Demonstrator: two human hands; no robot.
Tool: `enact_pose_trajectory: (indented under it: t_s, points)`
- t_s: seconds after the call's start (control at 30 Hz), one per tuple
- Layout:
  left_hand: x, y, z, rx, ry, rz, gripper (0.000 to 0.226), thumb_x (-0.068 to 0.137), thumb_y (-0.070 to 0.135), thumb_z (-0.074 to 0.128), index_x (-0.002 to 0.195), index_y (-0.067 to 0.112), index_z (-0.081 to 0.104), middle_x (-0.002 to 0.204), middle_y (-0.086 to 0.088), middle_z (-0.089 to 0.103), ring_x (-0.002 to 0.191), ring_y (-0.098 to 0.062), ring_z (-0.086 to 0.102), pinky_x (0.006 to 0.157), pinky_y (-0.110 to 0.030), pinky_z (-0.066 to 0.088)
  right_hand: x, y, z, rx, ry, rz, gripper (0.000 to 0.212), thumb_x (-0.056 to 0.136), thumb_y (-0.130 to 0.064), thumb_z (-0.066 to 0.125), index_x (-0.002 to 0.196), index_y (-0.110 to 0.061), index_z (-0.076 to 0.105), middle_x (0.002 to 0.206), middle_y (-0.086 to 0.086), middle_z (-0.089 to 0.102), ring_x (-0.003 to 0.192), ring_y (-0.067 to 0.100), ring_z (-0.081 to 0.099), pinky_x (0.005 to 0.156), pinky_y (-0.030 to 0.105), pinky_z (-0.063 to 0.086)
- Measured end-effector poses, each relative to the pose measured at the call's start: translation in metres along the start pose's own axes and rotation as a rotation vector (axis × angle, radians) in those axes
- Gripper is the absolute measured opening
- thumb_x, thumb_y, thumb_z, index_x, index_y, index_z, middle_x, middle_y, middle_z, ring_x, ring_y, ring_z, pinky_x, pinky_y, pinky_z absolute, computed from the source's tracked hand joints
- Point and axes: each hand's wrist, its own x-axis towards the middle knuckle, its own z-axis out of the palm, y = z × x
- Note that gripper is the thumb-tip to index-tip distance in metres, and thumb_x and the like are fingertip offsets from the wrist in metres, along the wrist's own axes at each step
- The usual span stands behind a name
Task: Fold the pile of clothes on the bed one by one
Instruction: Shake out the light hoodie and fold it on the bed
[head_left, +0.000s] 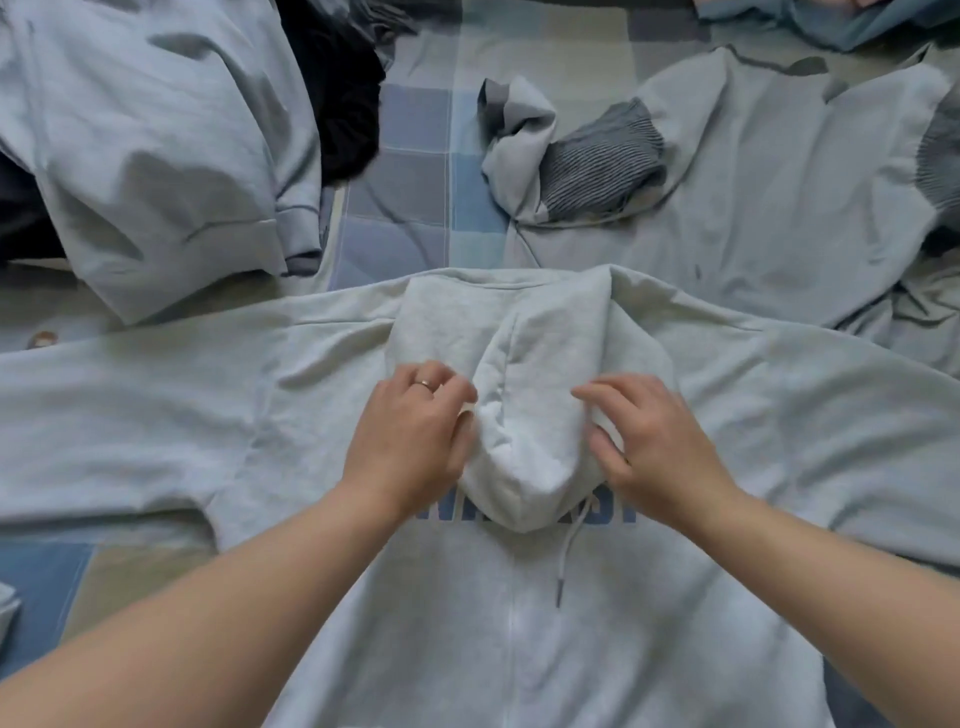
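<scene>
pale grey garment (156, 156): upper left, lying loosely on the bed, its cuffed edge turned toward the middle; its lower corner is close to the hoodie's left shoulder.
black garment (343, 104): just behind the pale grey garment, partly tucked under it.
bed sheet (415, 197): blue and beige check; a bare strip runs up the middle between the clothes at the top, and another bare patch shows at lower left.
left hand (415, 431): wears a ring; fingers curled, pinching the hood's left edge.
hoodie (467, 649): light grey, spread flat across the centre of the bed; sleeves run out past both side edges of the view, body reaches the bottom edge.
hood (519, 364): folded down onto the chest, its tip covering most of the blue lettering (626, 513).
drawstring (563, 566): hangs out below the hood tip, lying on the chest.
right hand (654, 441): fingers curled over the hood's right edge, gripping it.
grey sweatshirt (753, 208): upper right, rumpled, ribbed darker cuff on top; its lower edge lies just beside the hoodie's right shoulder.
blue cloth (831, 26): top right corner, cut off by the view.
</scene>
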Motion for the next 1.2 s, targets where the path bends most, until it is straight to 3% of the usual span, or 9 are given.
enact_pose_trajectory:
  t_s: [0.03,0.1,0.2,0.27,0.47,0.77,0.97,1.13,1.2]
  points:
    - [0.01,0.003,0.004,-0.02,0.017,-0.037,0.04,0.089,0.04,0.044,0.116,0.021,0.066,0.126,-0.004,0.062,0.119,-0.033,0.053,0.089,-0.046,0.05,0.011,-0.001,0.003,-0.058,-0.011,0.033,0.055,0.09,-0.046,0.037,0.138,-0.025,0.056,0.143,0.003,0.052,0.132,0.026,0.044,0.103,0.048,0.04]
    - [0.031,0.007,0.014,-0.029,-0.141,-0.11,0.059,0.094,0.057,0.029,0.146,0.034,0.046,0.161,-0.004,0.033,0.15,-0.031,0.021,0.117,-0.052,0.027,0.034,0.001,0.016,-0.137,-0.156,0.099,0.071,0.089,-0.061,0.021,0.156,-0.039,0.024,0.167,-0.003,0.011,0.152,0.024,0.007,0.12,0.048,0.013]
    - [0.045,-0.006,0.047,0.084,-0.388,-0.129,0.069,0.092,0.073,0.012,0.157,0.05,0.003,0.168,0.008,-0.014,0.153,-0.029,-0.02,0.122,-0.057,-0.01,0.051,0.016,0.051,-0.248,-0.324,0.153,0.08,0.083,-0.075,0.001,0.156,-0.044,-0.011,0.164,-0.007,-0.026,0.151,0.021,-0.025,0.122,0.049,-0.014]
    - [0.039,-0.021,0.067,0.156,-0.407,-0.122,0.069,0.092,0.078,0.013,0.154,0.055,-0.007,0.166,0.011,-0.023,0.151,-0.03,-0.026,0.119,-0.06,-0.014,0.047,0.031,0.072,-0.3,-0.336,0.158,0.083,0.082,-0.08,0.0,0.155,-0.043,-0.016,0.165,-0.003,-0.026,0.152,0.023,-0.024,0.122,0.048,-0.016]
    - [0.033,-0.038,0.091,0.182,-0.28,-0.123,0.073,0.085,0.084,0.013,0.152,0.059,-0.001,0.167,0.015,-0.016,0.153,-0.026,-0.019,0.119,-0.059,-0.011,0.041,0.051,0.095,-0.292,-0.253,0.134,0.082,0.087,-0.08,0.01,0.157,-0.042,-0.01,0.167,-0.001,-0.019,0.153,0.021,-0.018,0.123,0.048,-0.009]
    - [-0.008,-0.026,0.052,0.073,-0.575,-0.089,0.118,0.06,0.104,0.032,0.151,0.052,-0.021,0.161,0.006,-0.036,0.145,-0.023,-0.039,0.118,-0.061,-0.017,-0.006,0.029,0.066,-0.12,-0.537,0.2,0.122,0.055,-0.105,0.011,0.15,-0.041,-0.029,0.159,0.001,-0.038,0.147,0.019,-0.035,0.12,0.044,-0.021]
    - [-0.01,-0.014,0.073,0.116,-0.54,-0.209,0.12,0.058,0.099,0.031,0.154,0.047,-0.018,0.162,0.002,-0.034,0.147,-0.026,-0.036,0.116,-0.058,-0.021,-0.01,0.025,0.095,-0.213,-0.403,0.24,0.112,0.065,-0.094,0.015,0.153,-0.036,-0.026,0.163,0.007,-0.03,0.15,0.026,-0.028,0.121,0.049,-0.017]
    - [-0.023,0.018,0.044,0.03,-0.651,-0.314,0.107,0.081,0.075,0.056,0.156,0.044,-0.013,0.165,-0.004,-0.028,0.151,-0.03,-0.026,0.123,-0.056,-0.006,-0.02,-0.004,0.063,-0.132,-0.583,0.39,0.1,0.085,-0.08,0.035,0.156,-0.035,-0.018,0.164,0.004,-0.027,0.152,0.024,-0.023,0.123,0.051,-0.008]
    - [-0.042,0.035,0.023,-0.035,-0.794,-0.344,0.101,0.086,0.065,0.06,0.158,0.043,-0.008,0.167,-0.004,-0.023,0.154,-0.029,-0.018,0.124,-0.055,0.003,-0.038,-0.02,0.043,-0.073,-0.719,0.462,0.091,0.093,-0.07,0.041,0.157,-0.037,-0.015,0.166,-0.001,-0.023,0.154,0.024,-0.016,0.123,0.054,0.0]
